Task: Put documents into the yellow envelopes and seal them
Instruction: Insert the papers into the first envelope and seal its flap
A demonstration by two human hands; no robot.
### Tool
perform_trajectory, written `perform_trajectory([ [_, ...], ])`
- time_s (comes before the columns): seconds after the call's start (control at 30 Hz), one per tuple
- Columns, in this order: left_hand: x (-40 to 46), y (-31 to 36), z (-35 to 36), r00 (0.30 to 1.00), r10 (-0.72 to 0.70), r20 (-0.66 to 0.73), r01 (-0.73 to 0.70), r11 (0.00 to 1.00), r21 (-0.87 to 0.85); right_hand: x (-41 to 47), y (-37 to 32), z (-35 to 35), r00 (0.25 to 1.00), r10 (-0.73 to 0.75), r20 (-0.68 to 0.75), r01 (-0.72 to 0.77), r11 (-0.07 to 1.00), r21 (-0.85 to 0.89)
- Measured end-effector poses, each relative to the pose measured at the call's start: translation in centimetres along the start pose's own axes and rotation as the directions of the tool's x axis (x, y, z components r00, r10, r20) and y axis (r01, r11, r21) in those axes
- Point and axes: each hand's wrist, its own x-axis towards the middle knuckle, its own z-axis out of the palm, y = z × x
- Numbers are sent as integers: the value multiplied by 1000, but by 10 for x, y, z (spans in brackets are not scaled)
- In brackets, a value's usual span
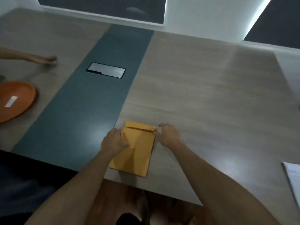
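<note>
A yellow envelope (138,151) lies flat on the wooden table (203,95) near its front edge, with its flap folded down at the far end. My left hand (114,141) rests on the envelope's left side, fingers spread and the thumb lying on the paper. My right hand (168,134) sits at the envelope's upper right corner, fingers loosely bent and touching the flap's edge. A stack of white documents (293,179) lies at the table's right edge, partly cut off by the frame.
An orange plate (17,101) with a small white strip on it sits at the left. Another person's hand (47,60) rests on the table at far left. A metal cable hatch (106,70) is set in the table's dark green centre strip.
</note>
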Motion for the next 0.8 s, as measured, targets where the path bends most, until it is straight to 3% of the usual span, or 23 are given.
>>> perform_trajectory([
  [0.2, 7, -11, 17, 993, -26, -119, 26, 1000, -8, 23, -15, 23, 983, 181, -15, -176, 971, 160],
  [0.5, 9, -13, 29, 973, 150, -173, -143, 988, 52, 46, -23, 40, 957, 289, 7, -279, 919, 279],
  [0.8, -1, 17, 40, 972, 237, -12, -231, 956, 179, 30, 12, 28, 955, 296, 19, -289, 916, 280],
])
